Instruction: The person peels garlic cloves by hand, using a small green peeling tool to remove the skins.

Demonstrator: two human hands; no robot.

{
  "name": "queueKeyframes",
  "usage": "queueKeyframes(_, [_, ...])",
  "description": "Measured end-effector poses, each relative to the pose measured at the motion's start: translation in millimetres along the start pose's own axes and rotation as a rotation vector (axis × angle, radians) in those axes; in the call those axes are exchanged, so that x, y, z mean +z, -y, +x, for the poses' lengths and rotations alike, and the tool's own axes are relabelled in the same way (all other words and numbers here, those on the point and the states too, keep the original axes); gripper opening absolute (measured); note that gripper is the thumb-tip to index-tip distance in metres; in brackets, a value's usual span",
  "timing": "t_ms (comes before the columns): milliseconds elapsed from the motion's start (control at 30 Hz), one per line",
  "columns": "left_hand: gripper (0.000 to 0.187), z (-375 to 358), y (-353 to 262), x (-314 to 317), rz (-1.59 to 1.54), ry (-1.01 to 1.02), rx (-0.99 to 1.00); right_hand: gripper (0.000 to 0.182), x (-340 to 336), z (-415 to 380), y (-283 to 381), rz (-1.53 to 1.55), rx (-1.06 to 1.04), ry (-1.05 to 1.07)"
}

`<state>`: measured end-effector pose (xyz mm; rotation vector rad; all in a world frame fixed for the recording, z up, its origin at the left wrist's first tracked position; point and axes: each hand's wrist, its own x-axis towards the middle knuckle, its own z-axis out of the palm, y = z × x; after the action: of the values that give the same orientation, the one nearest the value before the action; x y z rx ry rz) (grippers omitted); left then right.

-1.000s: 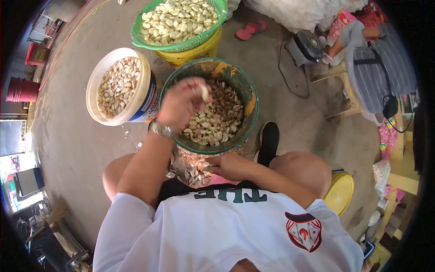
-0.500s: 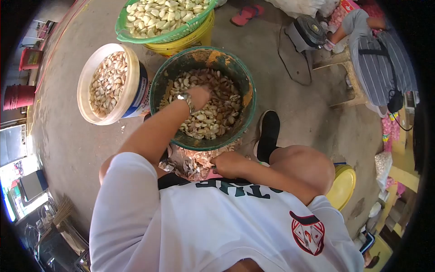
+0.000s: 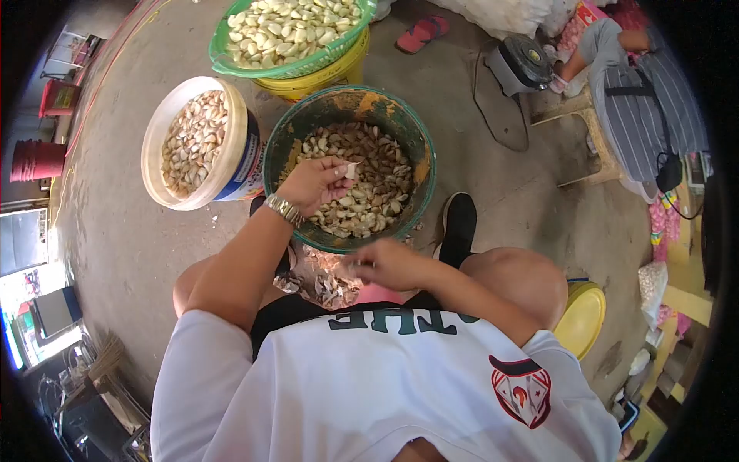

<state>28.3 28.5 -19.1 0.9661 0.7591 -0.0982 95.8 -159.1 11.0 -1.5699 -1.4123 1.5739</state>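
A pale garlic clove point(image 3: 352, 171) is pinched between the thumb and fingers of my left hand point(image 3: 312, 185), which wears a metal watch. Under that hand stands a round green tub point(image 3: 428, 189) with many unpeeled cloves point(image 3: 369, 202) inside. My right hand point(image 3: 389, 263) is at the tub's near rim, blurred, its fingers curled around something small that I cannot make out. Below it, peel scraps point(image 3: 323, 285) lie between my legs.
Left of the tub stands a white bucket point(image 3: 154, 146) of cloves. Peeled cloves fill a green basket point(image 3: 308, 63) on a yellow bucket point(image 3: 327, 83). A seated person point(image 3: 647, 108), a black-topped device point(image 3: 523, 61), a pink slipper point(image 3: 422, 35) and a yellow lid point(image 3: 583, 319) are to the right.
My left hand has come up out of the cloves toward me and now holds one. My right hand has risen slightly from the peel scraps toward the tub's rim.
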Motion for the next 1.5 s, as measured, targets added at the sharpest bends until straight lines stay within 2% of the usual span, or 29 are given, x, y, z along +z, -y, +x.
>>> queueKeyframes(33, [0.021,-11.8,-0.7,4.6,-0.138,0.024,0.021,0.034,-4.4,0.2,3.7,0.098,-0.026,-0.147])
queueKeyframes(100, [0.015,-32.7,0.4,11.2,-0.201,0.036,0.018,0.034,-10.3,-0.5,8.1,0.299,-0.072,-0.438])
queueKeyframes(200, [0.012,-55.0,10.3,24.0,-0.270,0.018,0.093,0.035,-14.5,-2.3,10.2,0.443,-0.018,-0.617])
queueKeyframes(400, [0.009,-59.7,15.9,36.2,-0.331,0.021,0.140,0.032,-10.7,-0.1,12.7,0.507,-0.046,-0.612])
queueKeyframes(500, [0.011,-58.6,16.1,33.8,-0.338,-0.008,0.147,0.035,-18.3,-3.7,6.5,0.395,-0.111,-0.603])
queueKeyframes(567, [0.013,-55.7,12.0,24.3,-0.321,-0.058,0.156,0.036,-19.9,-7.2,6.2,0.240,-0.252,-0.383])
queueKeyframes(600, [0.013,-60.6,2.1,27.9,-0.257,-0.150,0.142,0.037,-18.8,-8.4,7.4,0.165,-0.320,-0.270])
queueKeyframes(700, [0.015,-58.8,1.2,18.6,-0.307,-0.040,0.118,0.034,-6.2,-7.0,16.8,-0.252,0.031,0.030])
queueKeyframes(733, [0.015,-58.7,3.5,19.2,-0.316,-0.039,0.119,0.029,0.1,-4.4,7.4,-0.201,-0.084,-0.082])
queueKeyframes(833, [0.015,-56.3,11.4,19.6,-0.337,-0.025,0.133,0.029,-15.6,-3.8,17.3,0.159,-0.066,-0.279])
queueKeyframes(867, [0.014,-55.6,14.4,19.1,-0.342,-0.012,0.140,0.029,-17.7,-5.4,22.7,0.282,-0.040,-0.425])
queueKeyframes(967, [0.014,-59.1,11.7,26.8,-0.289,-0.066,0.125,0.028,-14.5,-4.8,19.6,0.372,-0.026,-0.604])
queueKeyframes(1067, [0.015,-60.3,13.4,31.8,-0.226,-0.083,0.157,0.028,-11.7,-1.0,16.7,0.414,-0.089,-0.640])
queueKeyframes(1167, [0.016,-60.2,16.3,31.6,-0.206,-0.095,0.185,0.030,-18.2,-3.8,19.3,0.578,0.000,-0.539])
queueKeyframes(1367, [0.014,-59.0,15.2,34.9,-0.112,-0.078,0.221,0.036,-20.0,-4.9,21.8,0.735,0.021,-0.557])
queueKeyframes(1500, [0.012,-61.1,13.5,39.9,-0.148,-0.070,0.228,0.037,-20.1,-7.0,21.1,0.620,0.029,-0.495])
